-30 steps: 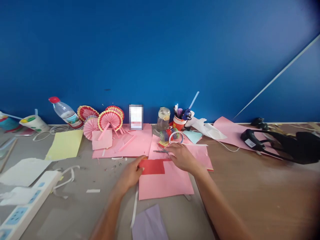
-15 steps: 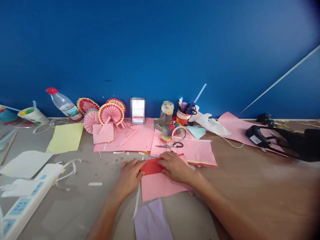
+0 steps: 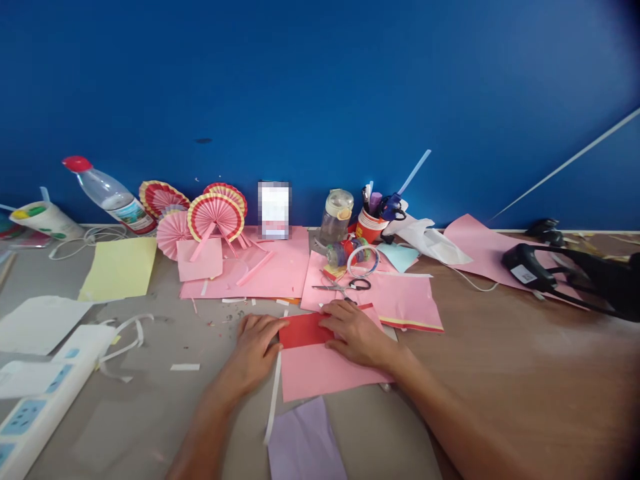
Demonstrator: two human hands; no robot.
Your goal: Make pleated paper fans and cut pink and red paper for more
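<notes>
A red paper strip [image 3: 303, 331] lies along the top part of a pink paper sheet [image 3: 327, 373] in front of me. My left hand [image 3: 256, 350] rests at the left edge of the strip, thumb and forefinger apart, palm down. Across the right part of the red strip lies my right hand [image 3: 359, 339], fingers stretched out flat on the paper. Beyond the right hand sit scissors [image 3: 343, 287] with dark handles. A crumpled purple paper [image 3: 305, 443] is just below the pink sheet, with a thin white strip [image 3: 273, 400] to its upper left.
At the back stand pleated paper fans [image 3: 216, 217], a phone-like blurred screen [image 3: 275, 210], a clear jar [image 3: 337, 215] and a cup of pens [image 3: 370, 227]. A tilted bottle [image 3: 113, 195] and a power strip [image 3: 55, 393] are left; a black strapped device [image 3: 530, 270] is right.
The view has shifted slightly. My left hand has slid a little left, its fingertips less far over the red strip. My right hand stays on the paper.
</notes>
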